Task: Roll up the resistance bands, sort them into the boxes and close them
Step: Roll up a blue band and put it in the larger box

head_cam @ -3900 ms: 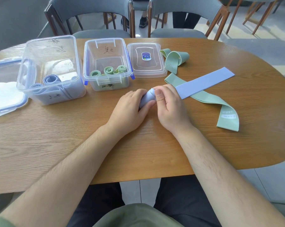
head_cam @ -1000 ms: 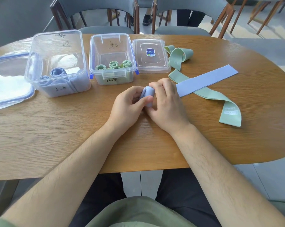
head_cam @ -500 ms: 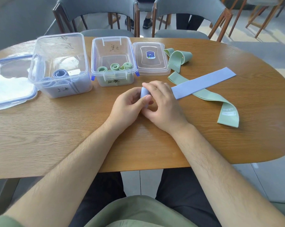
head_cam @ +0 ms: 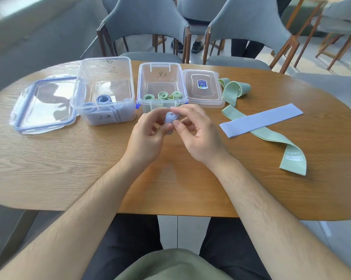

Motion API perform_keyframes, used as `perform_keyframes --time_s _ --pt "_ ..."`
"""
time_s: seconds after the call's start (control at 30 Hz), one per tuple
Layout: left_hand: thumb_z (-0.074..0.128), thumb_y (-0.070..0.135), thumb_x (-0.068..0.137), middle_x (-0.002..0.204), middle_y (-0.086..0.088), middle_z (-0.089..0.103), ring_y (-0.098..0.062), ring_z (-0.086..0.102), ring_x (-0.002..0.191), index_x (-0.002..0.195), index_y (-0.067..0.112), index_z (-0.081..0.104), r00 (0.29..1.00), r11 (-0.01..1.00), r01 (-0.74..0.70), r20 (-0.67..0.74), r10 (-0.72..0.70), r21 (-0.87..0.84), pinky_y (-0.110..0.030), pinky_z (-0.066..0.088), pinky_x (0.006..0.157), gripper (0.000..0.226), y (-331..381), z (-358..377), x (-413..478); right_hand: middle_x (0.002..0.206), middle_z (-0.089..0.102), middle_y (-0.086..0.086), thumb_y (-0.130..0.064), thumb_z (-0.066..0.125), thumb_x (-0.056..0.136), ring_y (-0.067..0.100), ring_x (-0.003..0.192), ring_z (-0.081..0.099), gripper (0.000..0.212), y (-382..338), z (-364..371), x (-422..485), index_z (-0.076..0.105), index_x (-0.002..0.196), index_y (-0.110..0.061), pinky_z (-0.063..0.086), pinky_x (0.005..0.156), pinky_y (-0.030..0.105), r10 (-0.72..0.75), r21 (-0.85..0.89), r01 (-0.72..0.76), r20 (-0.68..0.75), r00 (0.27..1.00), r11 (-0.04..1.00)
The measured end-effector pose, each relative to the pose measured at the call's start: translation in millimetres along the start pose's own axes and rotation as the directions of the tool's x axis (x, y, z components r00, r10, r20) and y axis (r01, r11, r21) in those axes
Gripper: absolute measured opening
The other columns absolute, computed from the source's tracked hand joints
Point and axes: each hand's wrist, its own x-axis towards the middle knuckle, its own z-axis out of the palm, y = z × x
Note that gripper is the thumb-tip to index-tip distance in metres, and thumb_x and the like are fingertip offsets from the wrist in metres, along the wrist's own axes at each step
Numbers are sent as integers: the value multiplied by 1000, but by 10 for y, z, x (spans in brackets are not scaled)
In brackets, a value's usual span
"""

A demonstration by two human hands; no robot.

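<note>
Blue and rolled into a tight coil, a resistance band [head_cam: 171, 120] sits pinched between two bare hands raised just above a wooden table [head_cam: 69, 168]. Left hand [head_cam: 148, 138] curls its fingers around the coil's left side, thumb pressed against the lower edge. Right hand [head_cam: 198, 134] grips the right side with thumb and forefinger, the other fingers loosely bent and holding nothing else. The spiral end of the coil faces the camera.

Beyond the hands, near the far edge, stand two clear plastic boxes, both open. Left box [head_cam: 104, 91] is larger and holds rolled blue bands. Right box [head_cam: 162, 85], smaller, holds rolled green bands. A large blue-rimmed lid [head_cam: 43, 106] lies flat to the left of the larger box. A small lid [head_cam: 202, 87] with a blue sticker lies just right of the smaller box.

To the right, a flat blue band [head_cam: 261, 120] lies unrolled across a long green band [head_cam: 275, 142]. Farther back, another green band [head_cam: 234, 90] lies loosely curled.
</note>
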Motion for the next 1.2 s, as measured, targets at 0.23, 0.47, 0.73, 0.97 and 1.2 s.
perform_keyframes --time_s 0.23,0.47,0.73,0.97,1.2 --pt "56 -3 97 85 3 66 -3 65 78 115 19 50 1000 998 -6 1 6 61 -18 44 72 29 166 -666 143 118 60 -2 -10 59 100 9 101 60 36 -284 279 453 62 136 -11 52 93 30 -173 -78 185 138 975 980" --pt "62 9 98 83 11 65 -8 63 81 105 24 51 994 991 -16 -106 30 133 -17 47 73 20 161 -1281 499 106 55 -2 -16 59 98 6 89 61 27 -625 682 1129 66 123 -9 52 85 23 -164 -73 182 204 965 981" --pt "64 9 97 91 17 56 3 53 85 107 19 52 976 985 -45 -203 79 164 -20 47 82 19 -17 -1499 862 112 54 0 -20 61 99 9 89 67 36 -731 981 1395 58 134 -23 56 91 32 -19 49 14 92 996 999" --pt "61 5 98 94 -6 65 4 62 69 104 13 55 995 990 57 -92 -45 129 -12 44 56 11 -138 -1391 976 100 69 -16 -13 63 97 -2 82 68 21 -545 1055 1384 61 114 -25 55 78 20 132 89 -141 98 986 986" --pt "64 -2 93 110 -10 67 -4 65 81 106 5 59 995 966 102 -17 -101 236 -5 42 60 15 -304 -1415 1143 100 73 -13 -19 66 85 5 79 66 34 -445 941 1649 67 118 -30 55 82 27 173 -194 -110 344 923 975"
